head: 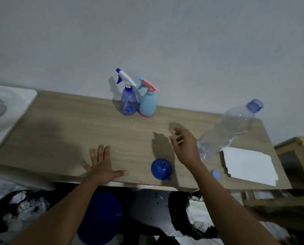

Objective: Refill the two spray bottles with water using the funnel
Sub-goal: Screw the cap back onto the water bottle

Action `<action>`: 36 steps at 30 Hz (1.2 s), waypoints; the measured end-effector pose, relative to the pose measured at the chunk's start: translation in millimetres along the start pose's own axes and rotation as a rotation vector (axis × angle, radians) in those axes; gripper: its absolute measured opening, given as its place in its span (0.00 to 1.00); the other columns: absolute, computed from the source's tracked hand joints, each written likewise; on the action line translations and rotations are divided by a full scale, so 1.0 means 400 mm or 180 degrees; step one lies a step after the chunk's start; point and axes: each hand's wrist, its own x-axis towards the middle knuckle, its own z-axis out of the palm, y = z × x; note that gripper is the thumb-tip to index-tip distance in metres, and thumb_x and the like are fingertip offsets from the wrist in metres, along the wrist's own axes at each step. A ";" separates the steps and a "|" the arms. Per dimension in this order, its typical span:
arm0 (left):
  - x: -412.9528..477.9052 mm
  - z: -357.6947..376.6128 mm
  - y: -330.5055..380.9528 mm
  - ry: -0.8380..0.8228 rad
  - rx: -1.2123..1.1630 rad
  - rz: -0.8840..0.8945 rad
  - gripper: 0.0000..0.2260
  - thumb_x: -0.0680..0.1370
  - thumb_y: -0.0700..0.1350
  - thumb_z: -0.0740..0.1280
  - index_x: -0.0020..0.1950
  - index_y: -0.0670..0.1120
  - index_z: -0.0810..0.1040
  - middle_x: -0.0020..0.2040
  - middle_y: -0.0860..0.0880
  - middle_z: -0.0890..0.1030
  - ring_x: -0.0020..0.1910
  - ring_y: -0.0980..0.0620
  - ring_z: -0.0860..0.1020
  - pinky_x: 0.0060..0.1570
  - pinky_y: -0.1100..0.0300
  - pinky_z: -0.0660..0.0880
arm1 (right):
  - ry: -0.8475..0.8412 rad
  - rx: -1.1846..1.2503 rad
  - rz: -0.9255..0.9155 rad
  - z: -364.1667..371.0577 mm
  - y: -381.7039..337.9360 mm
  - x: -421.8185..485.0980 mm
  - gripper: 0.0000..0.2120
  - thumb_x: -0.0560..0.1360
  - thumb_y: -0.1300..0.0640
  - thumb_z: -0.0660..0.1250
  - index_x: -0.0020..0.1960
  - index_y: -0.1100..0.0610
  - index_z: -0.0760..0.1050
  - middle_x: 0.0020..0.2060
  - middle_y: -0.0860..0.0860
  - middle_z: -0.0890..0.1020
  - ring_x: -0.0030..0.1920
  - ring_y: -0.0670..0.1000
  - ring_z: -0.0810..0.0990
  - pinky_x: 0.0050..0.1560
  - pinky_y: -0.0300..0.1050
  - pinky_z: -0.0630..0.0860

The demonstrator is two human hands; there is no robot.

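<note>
Two spray bottles stand side by side at the table's far edge against the wall: a clear blue spray bottle [128,101] with a white-and-blue trigger head, and a light blue spray bottle [148,103] with a pink head. A blue funnel [161,168] rests mouth-down near the front edge. A large clear water bottle [225,129] with a blue cap stands at the right. My left hand [101,165] lies flat on the wood, fingers spread. My right hand [185,145] hovers empty above the table, between the funnel and the water bottle, fingers loosely curled and apart.
The wooden table [68,129] backs onto a grey wall. A white sheet of paper [250,165] lies at the front right, a small blue cap [216,174] beside it. A blue round object [101,218] sits below the front edge. A wooden cabinet [298,156] stands right.
</note>
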 end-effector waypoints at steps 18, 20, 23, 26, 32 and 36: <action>-0.163 -0.009 0.720 0.0945 -0.1783 0.1999 0.41 0.67 0.51 0.81 0.76 0.52 0.65 0.73 0.55 0.70 0.70 0.57 0.70 0.65 0.63 0.66 | -0.0833 -0.0983 0.0883 -0.289 0.399 -0.232 0.10 0.82 0.59 0.61 0.61 0.55 0.76 0.55 0.56 0.76 0.51 0.58 0.80 0.53 0.53 0.78; -0.178 -0.009 0.777 0.0959 -0.1908 0.2045 0.43 0.65 0.54 0.81 0.76 0.54 0.64 0.73 0.56 0.70 0.69 0.57 0.70 0.66 0.59 0.69 | -0.0366 -0.0545 0.0831 -0.347 0.374 -0.196 0.14 0.80 0.59 0.64 0.65 0.57 0.76 0.57 0.57 0.78 0.52 0.58 0.81 0.53 0.48 0.76; -0.196 -0.010 0.841 0.1039 -0.2018 0.2131 0.44 0.63 0.56 0.82 0.75 0.55 0.66 0.71 0.56 0.72 0.66 0.55 0.73 0.64 0.55 0.74 | 0.0170 0.0060 0.0542 -0.478 0.295 -0.099 0.15 0.79 0.59 0.69 0.64 0.61 0.78 0.56 0.56 0.80 0.45 0.52 0.81 0.44 0.32 0.74; -0.209 -0.009 0.873 0.1158 -0.2105 0.2137 0.40 0.66 0.52 0.82 0.75 0.53 0.67 0.67 0.56 0.75 0.61 0.55 0.77 0.60 0.50 0.78 | 0.0407 0.0700 0.0084 -0.610 0.188 0.003 0.13 0.79 0.59 0.69 0.63 0.57 0.78 0.58 0.53 0.81 0.47 0.49 0.82 0.46 0.30 0.77; -0.230 -0.008 0.889 0.1240 -0.2379 0.2053 0.35 0.70 0.45 0.80 0.73 0.57 0.69 0.64 0.53 0.77 0.56 0.52 0.81 0.54 0.49 0.82 | -0.0104 0.0817 -0.0750 -0.735 0.014 0.113 0.15 0.80 0.55 0.69 0.66 0.51 0.77 0.59 0.45 0.82 0.52 0.44 0.83 0.53 0.39 0.80; -0.235 -0.008 0.891 0.1232 -0.2491 0.2009 0.36 0.69 0.43 0.80 0.72 0.57 0.70 0.64 0.51 0.77 0.57 0.49 0.81 0.53 0.48 0.83 | -0.0638 0.0220 -0.1281 -0.744 -0.020 0.138 0.16 0.80 0.55 0.68 0.67 0.52 0.77 0.61 0.45 0.80 0.54 0.42 0.81 0.57 0.39 0.78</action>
